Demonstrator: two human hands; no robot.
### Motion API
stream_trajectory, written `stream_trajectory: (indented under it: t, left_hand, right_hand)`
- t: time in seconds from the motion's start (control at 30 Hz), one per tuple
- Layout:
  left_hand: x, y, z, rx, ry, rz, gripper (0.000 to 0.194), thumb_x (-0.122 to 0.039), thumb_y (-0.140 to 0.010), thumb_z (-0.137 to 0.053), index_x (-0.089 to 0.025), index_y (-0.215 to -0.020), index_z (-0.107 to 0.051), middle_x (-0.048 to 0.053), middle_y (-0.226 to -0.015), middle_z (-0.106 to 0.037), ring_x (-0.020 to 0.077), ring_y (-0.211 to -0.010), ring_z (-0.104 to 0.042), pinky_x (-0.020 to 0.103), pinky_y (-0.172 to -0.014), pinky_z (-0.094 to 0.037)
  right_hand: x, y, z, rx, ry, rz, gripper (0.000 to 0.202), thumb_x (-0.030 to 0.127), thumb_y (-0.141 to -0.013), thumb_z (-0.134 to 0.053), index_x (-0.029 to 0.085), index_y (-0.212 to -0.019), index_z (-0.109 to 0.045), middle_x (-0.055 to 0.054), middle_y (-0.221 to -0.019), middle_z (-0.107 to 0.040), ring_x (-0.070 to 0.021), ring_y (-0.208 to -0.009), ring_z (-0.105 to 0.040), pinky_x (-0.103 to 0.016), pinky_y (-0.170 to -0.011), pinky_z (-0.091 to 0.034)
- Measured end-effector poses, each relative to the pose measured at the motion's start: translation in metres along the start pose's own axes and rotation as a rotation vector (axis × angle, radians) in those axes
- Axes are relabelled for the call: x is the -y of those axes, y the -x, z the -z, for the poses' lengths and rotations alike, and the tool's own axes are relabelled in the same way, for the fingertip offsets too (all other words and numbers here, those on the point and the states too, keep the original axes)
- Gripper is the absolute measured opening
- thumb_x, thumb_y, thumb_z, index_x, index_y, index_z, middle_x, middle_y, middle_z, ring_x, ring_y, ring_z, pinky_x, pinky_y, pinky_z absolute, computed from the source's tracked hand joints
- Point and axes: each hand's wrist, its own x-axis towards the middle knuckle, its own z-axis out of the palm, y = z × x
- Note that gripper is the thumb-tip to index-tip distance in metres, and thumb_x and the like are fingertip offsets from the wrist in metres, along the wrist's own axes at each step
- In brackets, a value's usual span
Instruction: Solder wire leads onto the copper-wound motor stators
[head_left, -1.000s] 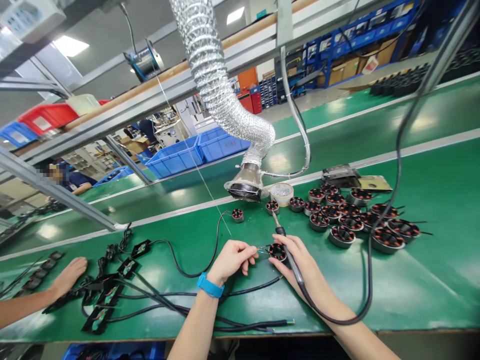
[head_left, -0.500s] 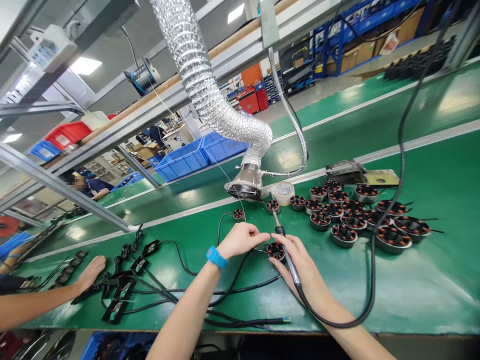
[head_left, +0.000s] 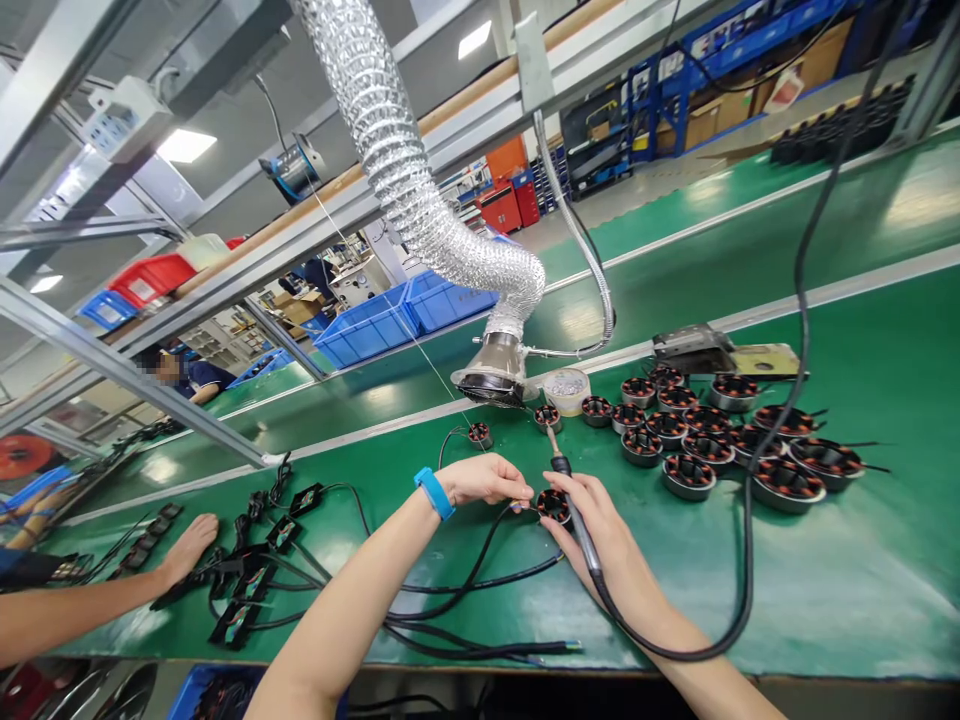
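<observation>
My left hand (head_left: 487,482), with a blue band at the wrist, pinches the thin wire ends of a black cable (head_left: 486,548). Right beside those fingertips lies a round motor stator (head_left: 553,506) with copper windings. A soldering iron (head_left: 583,535) rests in my right hand (head_left: 619,550), its tip pointing away from me toward another stator (head_left: 547,418). The thumb and fingers of that hand also reach around the near stator's right side. Whether the wires touch its windings is too small to tell.
Several stators (head_left: 709,447) cluster at the right. A fume hood (head_left: 491,368) hangs from a silver duct beside a small round tub (head_left: 566,390). Thin wire runs down from a spool (head_left: 295,170). At left, a co-worker's hand (head_left: 191,548) lies near black cables and circuit boards (head_left: 240,605).
My left hand has lowered slightly, its fingers now closed around the coloured wire ends beside the stator. My right hand and the soldering iron stay nearly still. The camera view has shifted a little.
</observation>
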Motion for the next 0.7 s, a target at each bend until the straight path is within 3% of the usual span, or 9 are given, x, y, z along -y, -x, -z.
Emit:
stream_trajectory:
  t: [0.17, 0.27, 0.37, 0.5, 0.7]
  left_hand:
    - [0.010, -0.001, -0.001, -0.038, 0.132, -0.017, 0.049, -0.053, -0.060, -0.086, -0.014, -0.067, -0.057, -0.008, -0.054, -0.043, 0.0037, -0.047, -0.024, 0.026, -0.049, -0.010]
    - [0.005, 0.004, -0.002, 0.018, 0.130, 0.007, 0.051, -0.059, -0.066, -0.079, -0.012, -0.072, -0.062, -0.006, -0.057, -0.049, 0.0032, -0.046, -0.020, 0.026, -0.050, -0.010]
    - [-0.005, 0.007, -0.009, -0.027, -0.007, -0.010, 0.057, -0.068, -0.074, -0.067, -0.011, -0.079, -0.069, 0.002, -0.072, -0.064, 0.0046, -0.050, -0.033, 0.025, -0.050, -0.016]
    - [-0.012, 0.002, -0.017, -0.113, -0.135, -0.024, 0.052, -0.063, -0.070, -0.073, -0.012, -0.071, -0.068, 0.002, -0.069, -0.063, 0.0096, -0.063, -0.051, 0.024, -0.055, -0.027]
    - [0.010, -0.002, -0.016, -0.068, 0.214, -0.006, 0.052, -0.059, -0.064, -0.079, -0.011, -0.080, -0.069, 0.000, -0.074, -0.063, 0.0030, -0.052, -0.033, 0.023, -0.052, -0.019]
  right_hand:
    - [0.000, -0.001, 0.000, 0.005, -0.001, 0.001, 0.042, 0.021, -0.097, -0.050, 0.027, -0.137, -0.042, -0.009, -0.120, -0.048, -0.0197, -0.094, -0.063, -0.033, -0.083, -0.055]
    - [0.001, -0.002, 0.000, 0.010, 0.002, 0.008, 0.041, 0.021, -0.097, -0.049, 0.027, -0.138, -0.042, -0.009, -0.119, -0.048, -0.0191, -0.091, -0.062, -0.032, -0.082, -0.055]
    - [0.000, -0.001, 0.000, 0.007, -0.002, 0.014, 0.041, 0.022, -0.098, -0.049, 0.027, -0.138, -0.042, -0.009, -0.120, -0.048, -0.0188, -0.092, -0.062, -0.032, -0.082, -0.054]
    - [-0.002, -0.001, -0.002, 0.014, -0.010, 0.006, 0.040, 0.023, -0.098, -0.050, 0.027, -0.137, -0.042, -0.008, -0.121, -0.048, -0.0187, -0.094, -0.062, -0.031, -0.082, -0.054]
    - [-0.004, -0.001, -0.003, 0.014, -0.005, 0.006, 0.041, 0.023, -0.097, -0.050, 0.028, -0.137, -0.042, -0.008, -0.120, -0.048, -0.0182, -0.091, -0.062, -0.031, -0.082, -0.054]
